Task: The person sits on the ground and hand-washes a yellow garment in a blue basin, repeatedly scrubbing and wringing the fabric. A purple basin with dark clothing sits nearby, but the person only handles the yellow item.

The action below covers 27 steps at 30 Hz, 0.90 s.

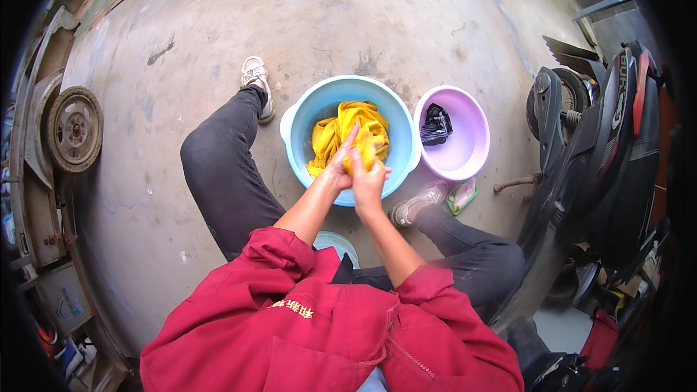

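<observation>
A bunched yellow cloth (348,120) lies in the light blue plastic basin (305,114) on the floor before me. Part of this cloth is raised between my two hands over the basin's near side. My left hand (341,163) grips it from the left, fingers pointing away from me. On the right, my right hand (369,178) is closed on the same bunch, slightly blurred. The two hands meet, so the gripped part is partly hidden. Whether water stands in the basin I cannot tell.
Right of the basin stands a pink-purple plastic basin (463,152) holding a dark cloth (435,125). A small green tray (462,196) with something pale in it lies near my right shoe (419,204). A parked scooter (604,136) bounds the right; a wheeled metal cart (75,128) stands left.
</observation>
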### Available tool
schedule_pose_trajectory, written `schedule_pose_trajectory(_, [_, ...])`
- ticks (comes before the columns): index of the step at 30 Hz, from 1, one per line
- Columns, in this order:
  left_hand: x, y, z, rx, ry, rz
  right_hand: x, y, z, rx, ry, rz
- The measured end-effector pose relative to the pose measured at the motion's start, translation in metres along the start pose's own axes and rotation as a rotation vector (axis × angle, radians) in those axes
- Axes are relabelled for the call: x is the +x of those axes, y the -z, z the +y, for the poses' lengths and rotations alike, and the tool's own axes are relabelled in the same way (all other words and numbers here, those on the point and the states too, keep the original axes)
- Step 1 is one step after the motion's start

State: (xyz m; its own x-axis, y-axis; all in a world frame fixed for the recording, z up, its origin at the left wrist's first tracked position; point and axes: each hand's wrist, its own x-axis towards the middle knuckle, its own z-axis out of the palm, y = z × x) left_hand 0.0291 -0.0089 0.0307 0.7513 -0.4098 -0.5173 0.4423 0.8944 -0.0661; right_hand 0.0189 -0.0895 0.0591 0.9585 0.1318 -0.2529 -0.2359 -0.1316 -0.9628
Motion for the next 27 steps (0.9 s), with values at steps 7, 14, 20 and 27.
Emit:
schedule_pose_trajectory(7, [0.025,0.029,-0.03,0.064,-0.332,0.268,0.068,0.031,0.049,-0.728,-0.091,0.276])
schedule_pose_trajectory(14, [0.051,0.159,0.006,0.148,-0.361,0.056,-0.001,-0.015,0.056,-0.368,0.103,0.09])
schedule_pose_trajectory(20, [0.033,0.051,-0.046,0.155,-0.386,0.29,0.112,0.05,0.129,-0.018,-0.519,0.322])
schedule_pose_trajectory(27, [0.017,0.046,-0.023,0.094,-0.138,0.234,0.047,0.023,0.06,-0.563,0.305,0.033])
